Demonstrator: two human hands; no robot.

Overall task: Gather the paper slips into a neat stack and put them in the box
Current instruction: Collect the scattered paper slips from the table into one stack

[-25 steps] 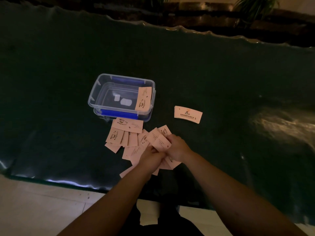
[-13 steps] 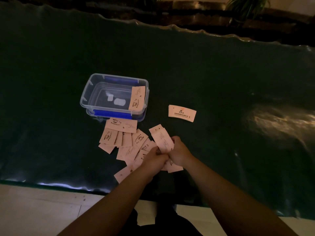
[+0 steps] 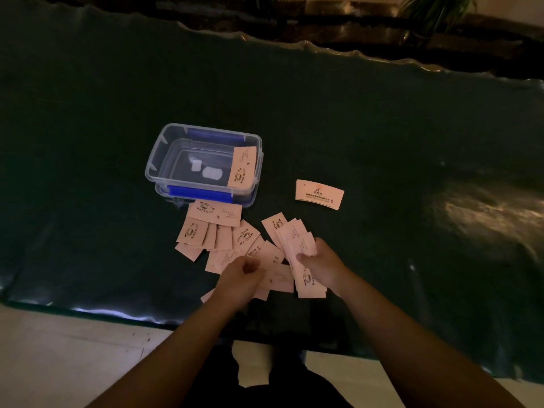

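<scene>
Pale pink paper slips (image 3: 216,231) with coffee-cup prints lie scattered on the dark green table cover, just in front of a clear plastic box (image 3: 164,148) with blue clips. One slip (image 3: 242,166) leans inside the box against its right wall. My right hand (image 3: 319,265) grips a fanned bunch of slips (image 3: 297,245). My left hand (image 3: 243,279) is curled over a slip (image 3: 279,277) lying on the cover, its fingertips pinching it. A single slip (image 3: 319,194) lies apart to the right of the box.
The green cover (image 3: 382,128) has a wavy far edge and a shiny near edge over a light floor (image 3: 59,348). A glare patch (image 3: 477,216) shows at the right. Plants and dark furniture (image 3: 435,13) stand behind the table.
My hands, close together before, have drawn apart. The right hand carries the bunch of slips to the right, and the left hand has settled on a slip on the cover.
</scene>
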